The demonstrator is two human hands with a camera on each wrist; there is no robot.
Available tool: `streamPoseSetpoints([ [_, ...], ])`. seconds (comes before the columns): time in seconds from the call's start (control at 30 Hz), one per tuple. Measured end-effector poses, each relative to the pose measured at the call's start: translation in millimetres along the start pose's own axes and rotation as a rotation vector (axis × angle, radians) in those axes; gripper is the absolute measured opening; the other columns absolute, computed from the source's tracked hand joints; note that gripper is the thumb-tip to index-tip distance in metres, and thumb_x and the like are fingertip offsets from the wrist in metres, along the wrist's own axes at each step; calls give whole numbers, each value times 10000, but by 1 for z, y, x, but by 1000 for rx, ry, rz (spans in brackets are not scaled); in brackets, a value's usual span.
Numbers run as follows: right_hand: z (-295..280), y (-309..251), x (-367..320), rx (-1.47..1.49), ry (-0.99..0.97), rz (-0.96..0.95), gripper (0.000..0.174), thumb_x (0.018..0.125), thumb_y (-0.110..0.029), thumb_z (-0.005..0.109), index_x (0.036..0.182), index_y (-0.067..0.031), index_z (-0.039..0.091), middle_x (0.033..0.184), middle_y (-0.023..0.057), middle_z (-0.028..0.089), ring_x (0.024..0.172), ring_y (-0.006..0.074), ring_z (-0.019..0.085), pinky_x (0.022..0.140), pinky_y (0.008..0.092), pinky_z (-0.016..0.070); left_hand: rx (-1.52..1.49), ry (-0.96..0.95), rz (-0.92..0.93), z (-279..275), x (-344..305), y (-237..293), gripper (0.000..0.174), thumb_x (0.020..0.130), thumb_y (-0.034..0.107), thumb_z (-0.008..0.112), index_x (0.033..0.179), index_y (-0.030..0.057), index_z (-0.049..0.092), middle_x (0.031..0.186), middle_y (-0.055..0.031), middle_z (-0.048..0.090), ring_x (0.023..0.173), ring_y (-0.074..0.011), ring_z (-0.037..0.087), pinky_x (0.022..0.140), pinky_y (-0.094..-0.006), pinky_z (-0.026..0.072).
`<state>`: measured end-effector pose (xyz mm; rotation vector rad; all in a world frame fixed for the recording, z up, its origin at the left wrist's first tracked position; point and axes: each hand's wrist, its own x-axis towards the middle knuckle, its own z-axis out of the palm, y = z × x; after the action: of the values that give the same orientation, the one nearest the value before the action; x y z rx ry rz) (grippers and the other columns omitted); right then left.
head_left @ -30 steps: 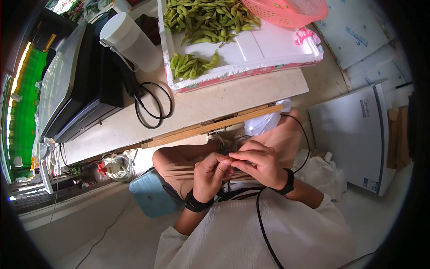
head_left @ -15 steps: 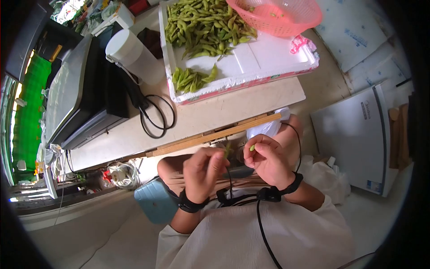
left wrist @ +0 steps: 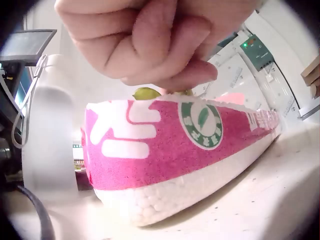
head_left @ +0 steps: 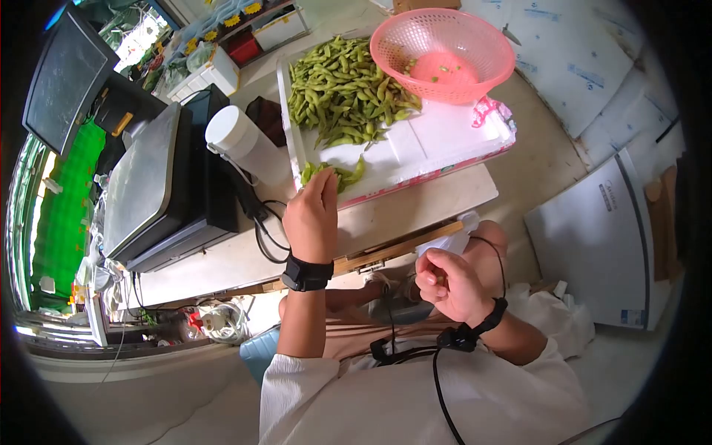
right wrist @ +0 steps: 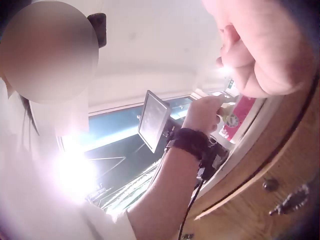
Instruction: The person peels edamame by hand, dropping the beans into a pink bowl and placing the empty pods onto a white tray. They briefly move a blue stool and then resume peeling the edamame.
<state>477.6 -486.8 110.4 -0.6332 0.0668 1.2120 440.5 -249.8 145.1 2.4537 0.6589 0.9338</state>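
My left hand (head_left: 311, 219) reaches over the near edge of the foam tray (head_left: 415, 169), its fingertips at the small group of green pods (head_left: 351, 178). In the left wrist view, the curled fingers of the left hand (left wrist: 155, 45) pinch down just behind the tray's pink wall (left wrist: 165, 145), beside a pod (left wrist: 146, 93). The exact grip is partly hidden. Over the lap, my right hand (head_left: 456, 289) is curled round a small greenish bean (head_left: 441, 281), mostly hidden by the fingers. The right wrist view shows the right hand (right wrist: 270, 55) with fingers folded, contents unseen.
A large heap of pods (head_left: 341, 89) fills the tray's left part. A pink basket (head_left: 452, 89) with a few beans rests on its far right. Left of the tray are a white cup (head_left: 241, 137), a black cable and a scale (head_left: 148, 178). A wooden strip (head_left: 400, 248) edges the table.
My left hand has moved from above the lap forward to the small pod group. My right hand stays over the lap, its fingers more folded. The view has tilted, showing more of the basket.
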Motion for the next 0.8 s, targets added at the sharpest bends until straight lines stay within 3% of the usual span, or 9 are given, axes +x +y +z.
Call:
streamPoseSetpoints([
  [0.17, 20, -41, 9, -380, -65, -140, 164, 939, -177, 557, 876, -31, 594, 615, -67, 432, 507, 6, 335, 451, 189, 252, -112, 18, 17, -2, -4, -8, 147, 873, 127, 621, 982, 49, 679, 732, -148, 647, 598, -289, 617, 558, -335, 473],
  [0.23, 39, -60, 22, -1007, -126, -590, 172, 925, -173, 574, 879, -10, 606, 600, -76, 445, 520, -4, 345, 461, 189, 261, -177, 7, -22, -12, -10, -1, 152, 873, 108, 620, 995, 36, 675, 684, -132, 619, 553, -233, 583, 535, -307, 450],
  [0.3, 60, -83, 30, -1167, -84, -497, 156, 896, -155, 603, 882, 0, 611, 598, -80, 485, 547, -5, 367, 471, 203, 284, -246, -3, -57, -25, -21, 8, 158, 874, 89, 618, 1008, 22, 670, 637, -117, 592, 509, -177, 548, 511, -279, 426],
  [0.37, 74, -103, 50, -1538, 8, -616, 83, 823, -117, 646, 835, -39, 622, 578, 21, 521, 502, 57, 418, 468, 260, 329, -309, -69, -101, -37, -44, 18, 174, 879, 76, 612, 1033, 14, 662, 587, -79, 532, 489, -102, 468, 481, -249, 379],
  [0.47, 89, -115, 88, -1730, 59, -666, 100, 819, -120, 653, 831, -30, 612, 514, -10, 411, 506, 60, 391, 477, 258, 316, -441, -190, -185, -45, -85, 27, 180, 879, 72, 609, 1041, 15, 660, 627, -75, 581, 545, -102, 545, 520, -244, 430],
  [0.53, 86, -114, 119, -1930, 39, -896, 136, 787, -159, 662, 812, -35, 615, 551, 76, 520, 516, 205, 519, 522, 346, 410, -524, -282, -222, -42, -117, 27, 182, 878, 64, 602, 1043, 14, 658, 675, -93, 618, 585, -132, 591, 561, -248, 463],
  [0.63, 83, -108, 163, -2068, 21, -912, 151, 774, -189, 660, 796, -46, 616, 655, 118, 616, 639, 321, 600, 617, 422, 473, -641, -387, -282, -36, -156, 30, 185, 882, 61, 593, 1049, 15, 655, 749, -128, 648, 611, -174, 615, 587, -267, 483],
  [0.67, 88, -107, 169, -2130, 46, -831, 130, 768, -176, 656, 794, -53, 623, 744, 134, 649, 727, 337, 629, 667, 443, 493, -664, -398, -303, -33, -166, 30, 179, 899, 48, 559, 1043, -6, 650, 664, -51, 596, 596, -89, 553, 569, -233, 456],
  [0.8, 100, -97, 196, -2319, 147, -723, 105, 764, -67, 552, 784, -45, 653, 803, 191, 660, 779, 372, 652, 680, 463, 518, -719, -465, -378, -41, -185, 27, 197, 906, 53, 552, 1077, 0, 633, 654, -64, 584, 575, -100, 554, 560, -235, 459],
])
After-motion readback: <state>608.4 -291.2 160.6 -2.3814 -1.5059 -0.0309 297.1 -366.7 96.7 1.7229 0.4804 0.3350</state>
